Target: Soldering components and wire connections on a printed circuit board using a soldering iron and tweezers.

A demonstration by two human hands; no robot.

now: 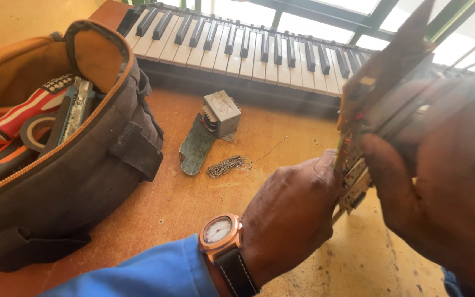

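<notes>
Fingers of my left hand [290, 212] and right hand [446, 187] pinch a circuit board [367, 104] held edge-up above the table [193, 203], near the keyboard [248, 47].

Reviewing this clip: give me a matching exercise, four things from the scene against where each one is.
Things:
1. circuit board
2. wristwatch
3. red-handled screwdriver
4. coil of wire

Places:
A. inside the open tool bag
B. loose on the orange tabletop
C. held between both hands
D. on the left wrist

Pairs: 1-C, 2-D, 3-A, 4-B
</notes>
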